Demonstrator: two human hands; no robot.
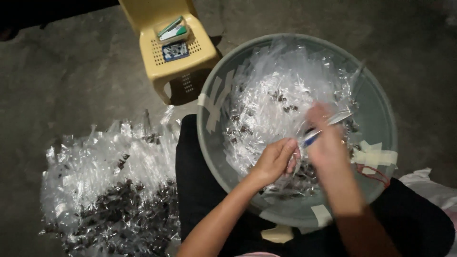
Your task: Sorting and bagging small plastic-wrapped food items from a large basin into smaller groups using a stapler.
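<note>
Pile, lower left of frame: heap of clear plastic packets (pixel 112 190) lies on the floor, many with small dark contents; it touches the person's dark-clothed leg.
Stool, upper left-centre: yellow plastic stool (pixel 157 57) stands on the floor, just beside the basin's upper-left rim; a small flat box (pixel 172 30) and a dark blue packet (pixel 175 51) rest on its perforated seat.
Basin, centre to right: round grey basin (pixel 381 119) sits on the person's lap; strips of pale tape (pixel 216 102) are stuck to its rim and wall at left, right and lower edge.
Basin contents: loose clear plastic packets (pixel 271 95) fill it, some holding small dark pieces.
Left hand (pixel 276 159): inside the basin, lower centre; fingers curled closed, pinching clear plastic.
Right hand (pixel 326 138): just right of the left hand, blurred; fingers closed around a thin blue-and-white stick-like tool (pixel 323 128), whose exact kind cannot be told.
Held plastic: between the two hands, above the basin's contents.
Surface: bare grey concrete floor (pixel 71 85), dim light.
Far right edge: crumpled white material (pixel 428 188) on the floor.
</note>
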